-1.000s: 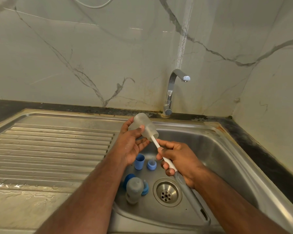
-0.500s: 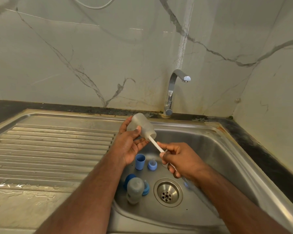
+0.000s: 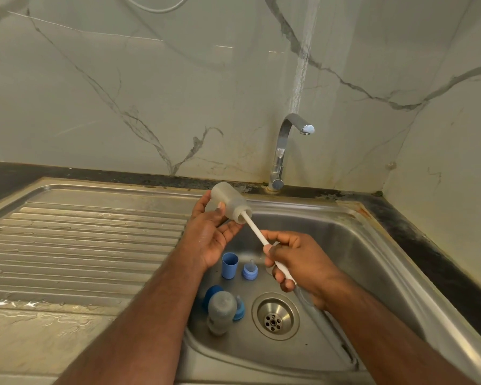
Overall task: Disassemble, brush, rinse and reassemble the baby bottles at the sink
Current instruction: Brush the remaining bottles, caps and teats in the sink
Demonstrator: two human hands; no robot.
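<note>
My left hand (image 3: 210,234) holds a frosted baby bottle (image 3: 229,202) tilted over the sink's back left corner, mouth pointing down-right. My right hand (image 3: 296,262) grips the white handle of a bottle brush (image 3: 254,229); its head is hidden inside the bottle. In the basin stand a blue cap (image 3: 229,265) and a blue collar with a clear teat (image 3: 250,270). Nearer me a second frosted bottle (image 3: 221,311) lies against two blue parts (image 3: 240,309).
The steel sink (image 3: 372,259) has its drain (image 3: 275,319) at the front middle. A chrome tap (image 3: 285,151) stands behind it, with no water running. A ribbed draining board (image 3: 81,245) lies to the left, wet at its front edge. Marble walls close the back and right.
The bottle has shifted slightly up and left in my left hand. My right hand has drawn back down-right, showing more of the white brush handle between it and the bottle mouth.
</note>
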